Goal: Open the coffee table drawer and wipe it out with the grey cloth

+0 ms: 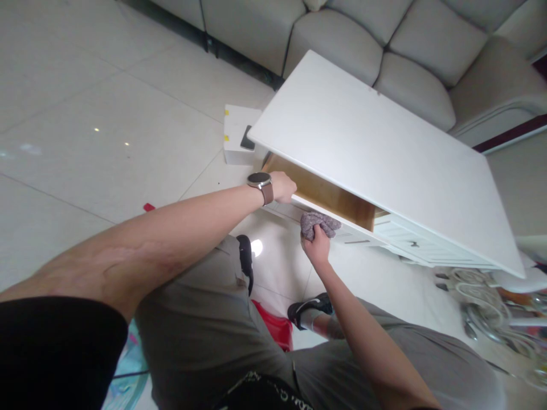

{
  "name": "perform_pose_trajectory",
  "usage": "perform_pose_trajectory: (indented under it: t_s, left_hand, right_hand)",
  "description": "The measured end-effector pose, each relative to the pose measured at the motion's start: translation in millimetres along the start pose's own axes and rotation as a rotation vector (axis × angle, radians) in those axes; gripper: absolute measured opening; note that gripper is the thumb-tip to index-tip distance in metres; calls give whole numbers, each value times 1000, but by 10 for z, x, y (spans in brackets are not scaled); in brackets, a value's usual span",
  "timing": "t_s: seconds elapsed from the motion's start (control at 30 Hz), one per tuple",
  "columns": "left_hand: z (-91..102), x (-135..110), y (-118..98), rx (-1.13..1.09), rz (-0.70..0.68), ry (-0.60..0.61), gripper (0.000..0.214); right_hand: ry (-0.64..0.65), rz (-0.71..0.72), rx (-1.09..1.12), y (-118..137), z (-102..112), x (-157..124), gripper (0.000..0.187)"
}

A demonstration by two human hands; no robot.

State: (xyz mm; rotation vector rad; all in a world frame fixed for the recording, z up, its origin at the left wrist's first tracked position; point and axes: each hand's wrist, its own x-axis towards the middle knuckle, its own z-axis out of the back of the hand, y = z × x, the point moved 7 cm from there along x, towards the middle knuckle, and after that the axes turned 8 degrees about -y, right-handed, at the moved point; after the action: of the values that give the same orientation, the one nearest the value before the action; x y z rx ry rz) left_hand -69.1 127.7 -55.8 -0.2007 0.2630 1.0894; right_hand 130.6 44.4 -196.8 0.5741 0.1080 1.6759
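Observation:
A white coffee table (367, 136) stands before me with one drawer (329, 196) pulled out, its bare wooden inside showing. My left hand (282, 187), below a wristwatch, is closed over the top edge of the drawer front near its left end; its fingertips are hidden. In my right hand (317, 245) is a bunched grey-purple cloth (315, 223), pressed against the outer face of the drawer front. The thumb lies over the cloth, and the other fingers are mostly hidden.
Behind the table runs a grey sofa (337, 40). A white box (237, 128) with a dark phone (248, 138) on it stands by the table's left end. Something red (276, 327) lies between my feet. Blurred metal-framed items (482, 302) are at the right.

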Motion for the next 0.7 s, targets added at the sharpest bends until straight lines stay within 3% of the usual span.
perform_pose_trajectory:
  t_s: [0.7]
  left_hand:
    - [1, -8, -6, -38, 13, 11, 45]
  right_hand:
    - [-43, -44, 85, 1, -44, -54, 27]
